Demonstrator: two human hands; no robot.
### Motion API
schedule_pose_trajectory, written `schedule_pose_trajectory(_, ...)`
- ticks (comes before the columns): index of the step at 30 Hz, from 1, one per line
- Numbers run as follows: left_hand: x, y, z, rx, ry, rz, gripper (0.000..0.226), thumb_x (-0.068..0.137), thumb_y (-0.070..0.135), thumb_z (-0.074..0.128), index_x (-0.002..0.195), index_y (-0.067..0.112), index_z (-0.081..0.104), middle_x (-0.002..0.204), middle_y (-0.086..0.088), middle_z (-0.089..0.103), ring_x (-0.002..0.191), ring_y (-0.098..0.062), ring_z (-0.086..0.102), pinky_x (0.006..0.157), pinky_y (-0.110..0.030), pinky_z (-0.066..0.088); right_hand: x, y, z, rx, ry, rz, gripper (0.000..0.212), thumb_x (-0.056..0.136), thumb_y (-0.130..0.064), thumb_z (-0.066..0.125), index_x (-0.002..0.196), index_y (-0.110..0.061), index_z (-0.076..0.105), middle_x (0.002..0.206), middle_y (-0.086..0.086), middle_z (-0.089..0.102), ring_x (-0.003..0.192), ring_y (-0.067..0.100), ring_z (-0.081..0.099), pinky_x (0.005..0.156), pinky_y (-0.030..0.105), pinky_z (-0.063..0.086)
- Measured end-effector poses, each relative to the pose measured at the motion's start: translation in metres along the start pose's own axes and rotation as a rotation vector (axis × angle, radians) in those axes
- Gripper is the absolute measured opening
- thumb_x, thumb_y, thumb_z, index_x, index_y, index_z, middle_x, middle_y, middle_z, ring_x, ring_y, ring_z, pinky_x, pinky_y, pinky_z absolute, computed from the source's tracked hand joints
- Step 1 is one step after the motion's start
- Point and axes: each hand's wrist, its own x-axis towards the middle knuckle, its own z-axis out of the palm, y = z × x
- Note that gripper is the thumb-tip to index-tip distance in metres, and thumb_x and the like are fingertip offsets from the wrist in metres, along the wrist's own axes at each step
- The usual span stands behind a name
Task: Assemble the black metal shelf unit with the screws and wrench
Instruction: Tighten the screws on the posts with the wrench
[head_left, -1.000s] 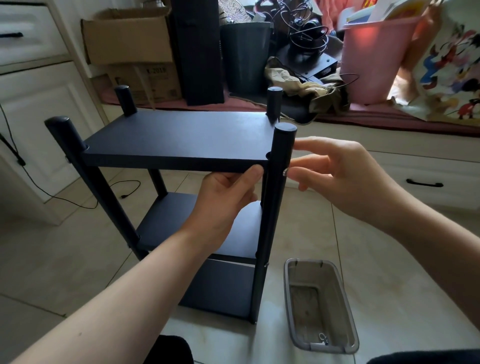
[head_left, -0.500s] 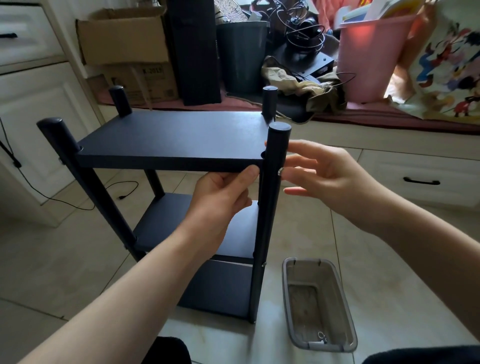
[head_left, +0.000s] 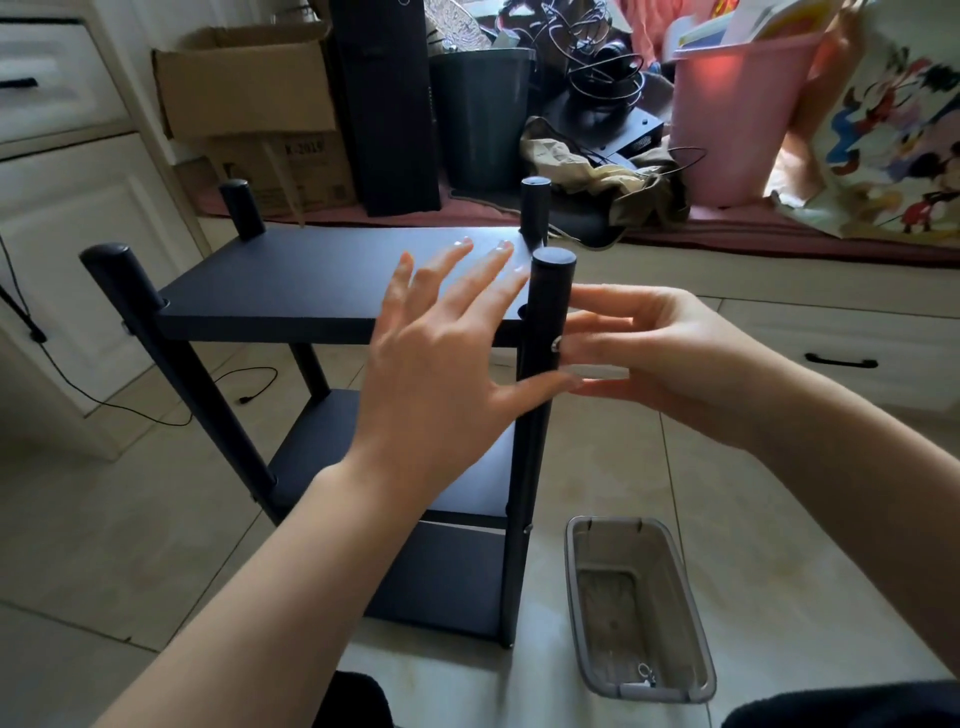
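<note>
The black metal shelf unit (head_left: 291, 291) stands on the tiled floor with three shelves and four round posts. My left hand (head_left: 441, 353) hovers open, fingers spread, in front of the top shelf beside the near right post (head_left: 543, 332). My right hand (head_left: 639, 353) is at the right side of that post, fingertips pinched on a small silver screw (head_left: 556, 344) at the level of the top shelf. No wrench is visible.
A clear plastic tray (head_left: 680, 597) with a small metal part in it lies on the floor right of the shelf. White drawers (head_left: 841, 353) stand behind. Cardboard boxes (head_left: 249, 93), a dark bin (head_left: 483, 114) and a pink bin (head_left: 737, 119) crowd the back ledge.
My left hand has let go of the top shelf's front edge and lifted with fingers spread. My right hand has closed in against the post at the screw.
</note>
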Motion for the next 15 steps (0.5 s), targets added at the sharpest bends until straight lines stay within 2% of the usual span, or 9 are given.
schedule_pose_trajectory(2, 0.002, 0.001, 0.004, 0.035, -0.028, -0.012, 0.072, 0.084, 0.065, 0.063, 0.135, 0.015, 0.063, 0.144, -0.005, 0.057, 0.144, -0.025, 0.041, 0.123, -0.053, 0.015, 0.001, -0.001, -0.001, 0.011, -0.008, 0.029, 0.048, 0.082, -0.013, 0.070, 0.127, -0.030, 0.066, 0.119, 0.003, 0.071, 0.113, 0.019, 0.066, 0.099, 0.042, 0.051)
schedule_pose_trajectory(6, 0.002, 0.001, 0.008, 0.014, 0.014, -0.033, 0.064, 0.089, 0.065, 0.048, 0.129, 0.020, 0.067, 0.134, -0.001, 0.065, 0.132, -0.022, 0.055, 0.122, -0.051, 0.021, 0.003, -0.003, -0.006, 0.060, -0.044, 0.062, 0.047, 0.079, -0.022, 0.070, 0.126, -0.030, 0.067, 0.122, 0.004, 0.070, 0.106, 0.017, 0.067, 0.103, 0.046, 0.048)
schedule_pose_trajectory(11, 0.001, 0.002, 0.013, 0.003, 0.064, -0.044, 0.058, 0.091, 0.061, 0.051, 0.127, 0.019, 0.069, 0.132, 0.000, 0.066, 0.131, -0.020, 0.056, 0.118, -0.045, 0.027, 0.002, -0.001, -0.013, 0.079, -0.064, 0.051, 0.043, 0.082, -0.030, 0.071, 0.124, -0.032, 0.067, 0.120, 0.006, 0.070, 0.110, 0.022, 0.067, 0.098, 0.042, 0.053)
schedule_pose_trajectory(15, 0.000, 0.001, 0.016, 0.006, 0.095, -0.034, 0.056, 0.092, 0.060, 0.052, 0.126, 0.019, 0.070, 0.131, 0.001, 0.067, 0.130, -0.020, 0.057, 0.113, -0.043, 0.030, -0.003, 0.009, -0.024, 0.079, 0.080, 0.069, 0.038, 0.090, -0.022, 0.064, 0.127, -0.026, 0.064, 0.112, 0.009, 0.073, 0.107, 0.024, 0.069, 0.091, 0.038, 0.056)
